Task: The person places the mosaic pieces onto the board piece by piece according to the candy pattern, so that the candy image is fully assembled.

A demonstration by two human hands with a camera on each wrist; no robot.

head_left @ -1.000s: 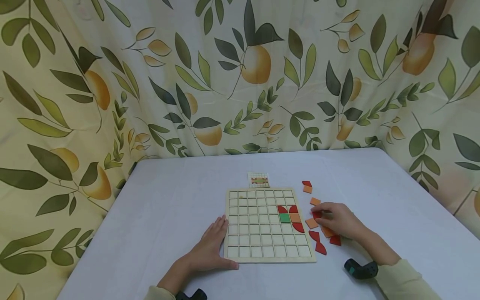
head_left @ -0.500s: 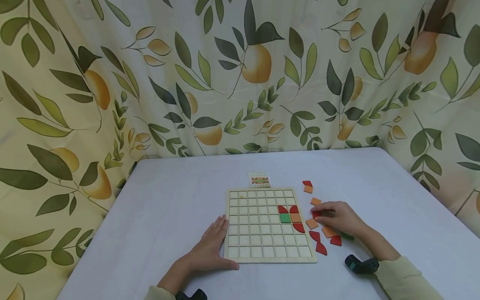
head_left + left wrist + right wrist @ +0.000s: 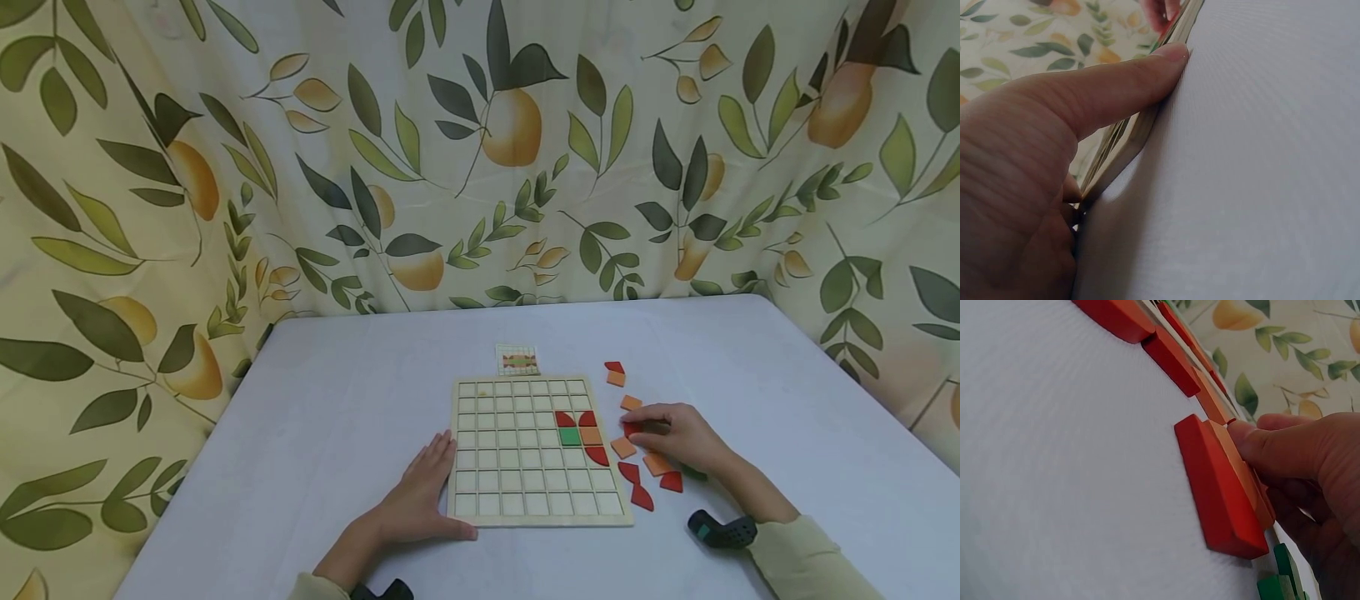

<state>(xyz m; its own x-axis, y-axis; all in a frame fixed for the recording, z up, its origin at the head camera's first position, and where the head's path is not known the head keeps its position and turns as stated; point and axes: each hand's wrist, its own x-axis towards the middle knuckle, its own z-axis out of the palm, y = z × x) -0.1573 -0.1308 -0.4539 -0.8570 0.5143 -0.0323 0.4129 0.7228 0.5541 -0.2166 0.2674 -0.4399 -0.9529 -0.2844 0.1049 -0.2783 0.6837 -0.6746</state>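
Observation:
A wooden grid board [image 3: 500, 482] lies flat on the table. Its right side carries red quarter-round tiles [image 3: 597, 455], an orange square tile [image 3: 591, 436] and a green square tile [image 3: 569, 436]. My left hand [image 3: 420, 493] rests at the board's near left corner, fingers straight along the left side and thumb [image 3: 1141, 75] on the front edge. To the right of the board, my right hand [image 3: 686, 437] pinches a red tile [image 3: 632, 428] among the loose pieces. In the right wrist view the thumb [image 3: 1272, 450] covers most of that tile.
A small pattern card [image 3: 517, 361] lies behind the board. Loose orange tiles [image 3: 623, 447] and red tiles [image 3: 642, 497] are scattered along the board's right side. Green pieces [image 3: 1279, 581] sit beneath my right hand. A patterned curtain [image 3: 480, 208] hangs behind the table [image 3: 360, 383].
Between one second and half a second ago, my right hand shifted slightly, uncovering more of the orange and green tiles beneath it. Since then it has stayed put. My left hand has not moved.

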